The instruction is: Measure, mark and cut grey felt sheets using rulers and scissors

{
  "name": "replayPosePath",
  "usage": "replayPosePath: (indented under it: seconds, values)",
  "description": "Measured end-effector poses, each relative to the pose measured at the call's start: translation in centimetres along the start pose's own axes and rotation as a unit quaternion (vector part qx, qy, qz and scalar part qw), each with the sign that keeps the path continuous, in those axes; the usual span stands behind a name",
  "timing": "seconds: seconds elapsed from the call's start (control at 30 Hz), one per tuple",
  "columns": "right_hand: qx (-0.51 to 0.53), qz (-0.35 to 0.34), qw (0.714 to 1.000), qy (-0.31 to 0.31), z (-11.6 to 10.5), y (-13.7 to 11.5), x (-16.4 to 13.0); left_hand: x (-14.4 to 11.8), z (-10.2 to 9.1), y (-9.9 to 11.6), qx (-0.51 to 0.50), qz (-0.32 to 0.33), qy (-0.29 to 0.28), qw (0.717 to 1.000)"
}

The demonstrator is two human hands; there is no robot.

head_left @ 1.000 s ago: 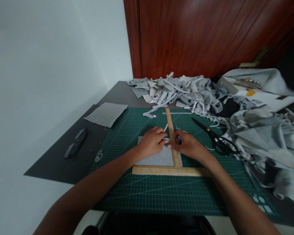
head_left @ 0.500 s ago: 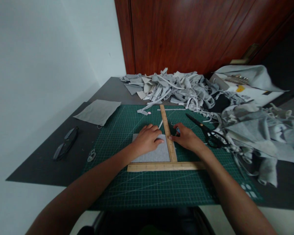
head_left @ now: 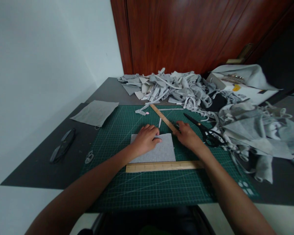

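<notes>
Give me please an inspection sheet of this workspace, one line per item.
Surface: green cutting mat on a dark table.
Job's things: grey felt square; wooden ruler along its near edge; second ruler lying slanted.
Clutter: scrap pile, scissors, spare grey square, glasses.
Grippers: left hand flat on the felt; right hand at the slanted ruler's near end.
Cables: nothing seen.
Surroundings: white wall, brown wooden door.
</notes>
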State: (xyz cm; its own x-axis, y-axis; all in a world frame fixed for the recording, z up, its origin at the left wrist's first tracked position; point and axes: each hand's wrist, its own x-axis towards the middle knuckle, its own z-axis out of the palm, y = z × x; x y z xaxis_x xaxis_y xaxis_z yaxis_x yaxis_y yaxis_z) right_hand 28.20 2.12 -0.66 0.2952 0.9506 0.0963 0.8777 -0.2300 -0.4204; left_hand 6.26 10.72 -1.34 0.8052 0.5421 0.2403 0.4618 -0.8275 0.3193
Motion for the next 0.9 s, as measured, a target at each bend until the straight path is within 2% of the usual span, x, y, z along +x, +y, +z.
replayPosePath:
  seconds: [0.1,0.17,0.27,0.33,0.4,0.47,0.63,0.8,0.83,0.9]
  values:
    - [-0.010,-0.021,0.999,0.040,-1.0,-0.4,-0.1,0.0,-0.3,-0.1,0.015,-0.002,-0.005,1.000]
    - [0.031,-0.078,0.996,0.019,-1.8,-1.3,-0.6,0.1,-0.8,-0.4,0.024,-0.013,-0.016,0.999]
    - [0.088,-0.168,0.976,-0.110,-2.6,-3.0,-1.9,0.2,-1.8,-1.3,0.037,-0.052,-0.030,0.998]
    - [0.076,-0.198,0.960,-0.184,-2.6,-4.2,-3.0,0.2,-2.5,-2.2,0.044,-0.085,-0.031,0.995]
    - [0.046,-0.216,0.948,-0.227,-2.5,-5.1,-3.9,0.1,-3.3,-3.3,0.046,-0.119,-0.035,0.991]
    - [0.013,-0.229,0.945,-0.235,-2.3,-5.8,-4.4,0.0,-3.9,-4.2,0.044,-0.152,-0.047,0.986]
    - [-0.012,-0.196,0.955,-0.221,-2.3,-6.1,-4.4,-0.6,-5.0,-4.7,0.038,-0.190,-0.076,0.978]
    - [-0.034,-0.130,0.966,-0.223,-2.5,-4.6,-3.6,-1.0,-6.0,-4.0,0.010,-0.202,-0.120,0.972]
    - [-0.040,-0.117,0.967,-0.225,-2.5,-4.1,-3.4,-1.1,-6.4,-3.9,-0.007,-0.202,-0.147,0.968]
    - [-0.042,-0.099,0.967,-0.232,-2.7,-3.3,-2.8,-1.2,-7.2,-3.9,-0.075,-0.212,-0.241,0.944]
